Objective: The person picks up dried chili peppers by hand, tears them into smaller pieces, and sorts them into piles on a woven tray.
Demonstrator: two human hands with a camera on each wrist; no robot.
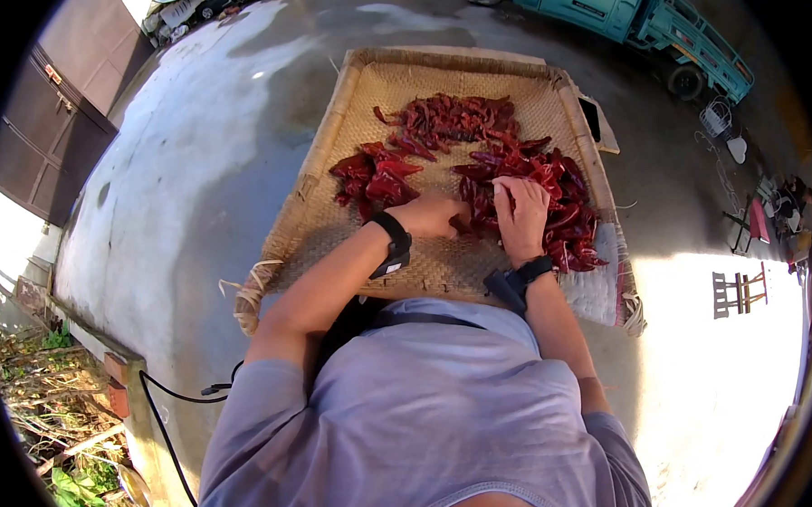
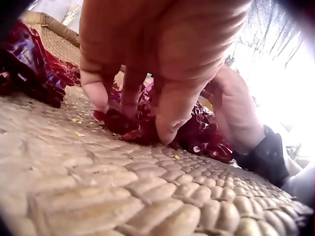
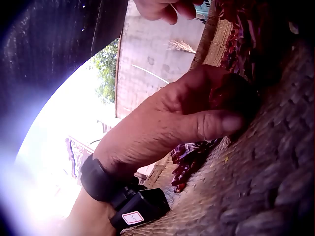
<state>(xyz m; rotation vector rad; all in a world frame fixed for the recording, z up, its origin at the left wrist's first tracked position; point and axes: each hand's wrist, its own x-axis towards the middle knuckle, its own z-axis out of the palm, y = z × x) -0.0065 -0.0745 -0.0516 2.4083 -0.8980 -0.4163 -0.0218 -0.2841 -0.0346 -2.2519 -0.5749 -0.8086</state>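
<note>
Dried red chili peppers lie in heaps on a woven tray (image 1: 423,271). My left hand (image 1: 430,215) reaches down to the weave at the tray's near middle. In the left wrist view its thumb and fingers close on a dark red chili pepper (image 2: 118,122) low on the tray. The right wrist view also shows this left hand (image 3: 162,118) curled around red chili. My right hand (image 1: 522,213) is over the near edge of the right heap (image 1: 567,193), fingers loosely bent. Its fingertips (image 3: 170,14) show at the top of the right wrist view, holding nothing.
A smaller chili heap (image 1: 387,176) lies left, and another spread (image 1: 457,118) lies toward the far side. Pale seeds dot the weave. A dark phone-like slab (image 1: 590,118) sits at the tray's right edge. A teal vehicle (image 1: 629,23) stands beyond on the concrete.
</note>
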